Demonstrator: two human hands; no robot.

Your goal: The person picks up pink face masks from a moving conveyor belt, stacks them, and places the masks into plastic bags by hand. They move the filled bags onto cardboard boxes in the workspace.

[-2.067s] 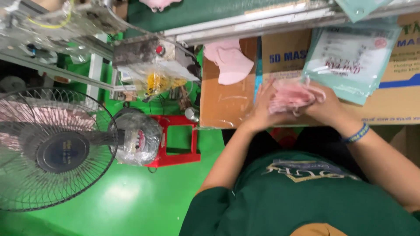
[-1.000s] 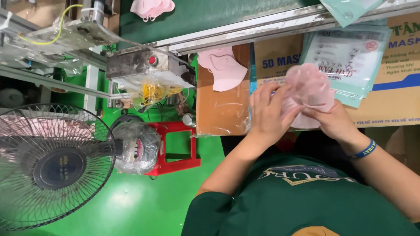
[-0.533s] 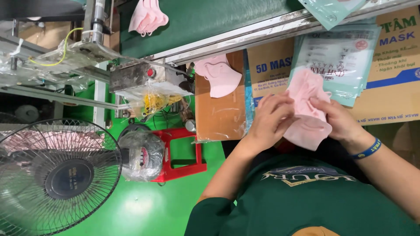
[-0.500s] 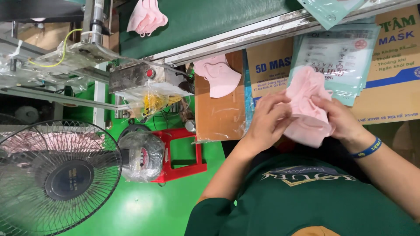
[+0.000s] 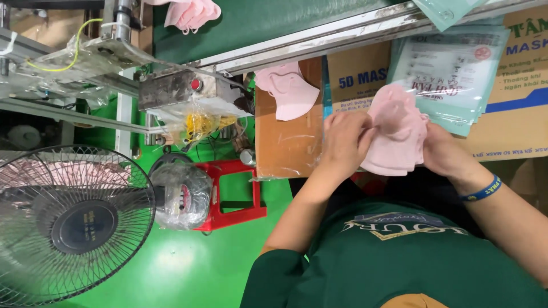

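My left hand (image 5: 342,142) and my right hand (image 5: 444,154) both grip a small stack of pink face masks (image 5: 395,136), held upright between them above my lap. My left fingers press on the stack's left edge. My right hand, with a blue wristband, holds the right side. Just behind the stack lies a pile of clear, teal-edged plastic pouches (image 5: 454,74) on a brown cardboard box (image 5: 516,131). A single pink mask (image 5: 288,94) rests on a second cardboard box (image 5: 285,142) to the left.
A green conveyor belt (image 5: 274,20) with a metal rail runs along the top and carries more pink masks (image 5: 191,12). A metal machine box with a red button (image 5: 194,86), a red plastic stool (image 5: 234,194) and a large floor fan (image 5: 68,222) stand on the green floor at the left.
The mask stack went from bunched low in my hands to held upright and squared between both hands. It shifted slightly down and left of the pouches. The view moved a little.
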